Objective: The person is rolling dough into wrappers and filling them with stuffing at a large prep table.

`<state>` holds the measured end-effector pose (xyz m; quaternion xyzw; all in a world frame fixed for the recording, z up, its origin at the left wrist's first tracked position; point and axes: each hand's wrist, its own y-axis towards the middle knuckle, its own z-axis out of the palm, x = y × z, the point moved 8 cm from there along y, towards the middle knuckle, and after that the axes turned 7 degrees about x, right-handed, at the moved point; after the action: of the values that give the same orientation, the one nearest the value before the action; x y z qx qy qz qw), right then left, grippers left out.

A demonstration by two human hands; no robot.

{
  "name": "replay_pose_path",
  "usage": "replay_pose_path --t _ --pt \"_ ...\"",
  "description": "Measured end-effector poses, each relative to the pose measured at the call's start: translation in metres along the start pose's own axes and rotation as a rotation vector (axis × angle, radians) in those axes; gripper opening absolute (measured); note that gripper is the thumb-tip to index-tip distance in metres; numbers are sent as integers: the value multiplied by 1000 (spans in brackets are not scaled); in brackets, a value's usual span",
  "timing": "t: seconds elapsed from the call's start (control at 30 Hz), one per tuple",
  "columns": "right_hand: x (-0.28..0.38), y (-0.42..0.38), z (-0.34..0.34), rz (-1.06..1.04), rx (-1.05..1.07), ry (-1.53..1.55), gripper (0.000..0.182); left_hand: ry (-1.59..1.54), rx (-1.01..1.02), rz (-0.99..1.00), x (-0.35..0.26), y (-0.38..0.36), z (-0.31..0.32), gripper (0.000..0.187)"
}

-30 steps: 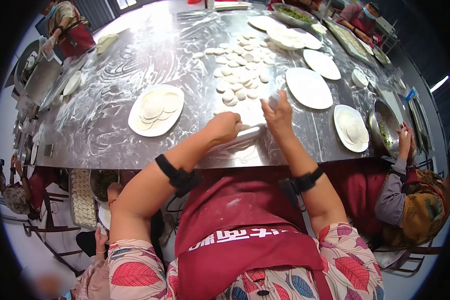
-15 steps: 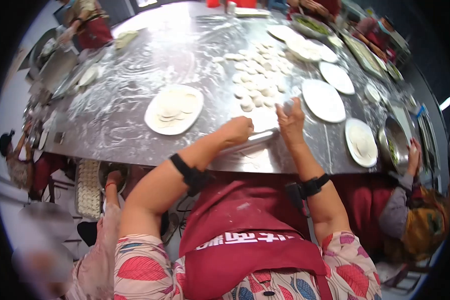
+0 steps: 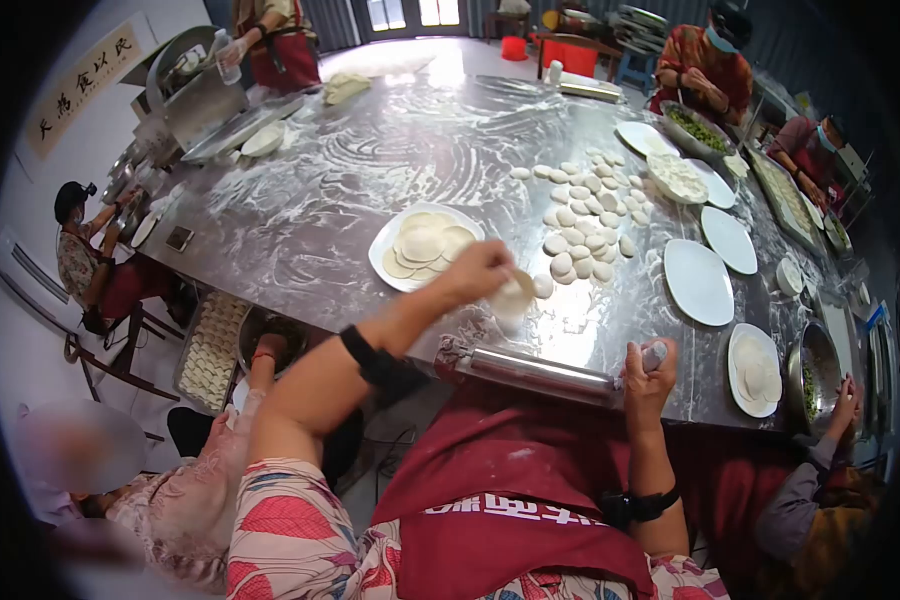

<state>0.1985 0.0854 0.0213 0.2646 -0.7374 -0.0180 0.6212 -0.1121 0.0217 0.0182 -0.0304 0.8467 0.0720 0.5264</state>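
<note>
My left hand (image 3: 480, 268) pinches a thin round dough wrapper (image 3: 513, 300), slightly blurred, which hangs over the metal table. Close beside that hand, a white plate (image 3: 378, 262) carries a pile of flat wrappers (image 3: 420, 243). My right hand (image 3: 651, 378) is wrapped round one handle of a metal rolling pin (image 3: 545, 370), which lies along the table's near edge, its other handle free. Beyond my hands, many small flattened dough pieces (image 3: 592, 215) are spread over the floured surface.
White plates (image 3: 699, 283) stand to the right, one with wrappers (image 3: 756, 372). A steel bowl of green filling (image 3: 815, 375) is at the right edge, near a co-worker's hand (image 3: 847, 402). Other people work round the floured table (image 3: 300, 215). A tray of dumplings (image 3: 210, 350) sits lower left.
My left hand has left the rolling pin and now lifts a wrapper. My right hand has drawn the pin to the table's near edge. The camera view has tilted up.
</note>
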Motion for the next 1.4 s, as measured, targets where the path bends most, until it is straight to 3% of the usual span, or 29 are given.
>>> replay_pose_path --t 0.1,0.13,0.23,0.33,0.4,0.5,0.57,0.7,0.8,0.93,1.03,1.17,1.33,1.4 --pt "-3 1 -1 -26 -2 -23 19 145 -79 -176 16 -6 -81 22" --pt "-4 1 -3 -40 -4 -39 20 364 -133 -205 24 -5 -108 24" --pt "-4 -1 -3 -47 -13 -65 21 516 -421 -288 16 -6 -151 25" --pt "-7 1 -2 -70 -6 -71 21 403 -225 -114 5 20 -97 14" --pt "-9 4 -5 -87 3 -76 21 451 -3 -149 11 38 -42 21" --pt "-4 4 -3 -69 26 -49 19 547 112 -244 8 52 17 27" --pt "4 4 -1 -31 67 21 19 617 143 -343 8 57 38 31" --pt "4 3 -1 -50 80 66 14 633 68 -328 8 62 54 34" --pt "0 3 0 -5 72 155 11 527 108 -185 -2 56 68 33" --pt "19 23 4 -28 82 145 12 39 240 -269 0 34 112 29" --pt "39 47 14 -99 121 48 12 -115 352 -262 -12 30 133 23" --pt "-4 52 18 6 129 109 13 505 246 -137 -28 32 120 17" --pt "-4 40 12 -9 84 32 12 313 158 -263 -7 20 102 16" --pt "-2 57 20 -55 68 -12 14 341 181 -218 -11 22 111 15"
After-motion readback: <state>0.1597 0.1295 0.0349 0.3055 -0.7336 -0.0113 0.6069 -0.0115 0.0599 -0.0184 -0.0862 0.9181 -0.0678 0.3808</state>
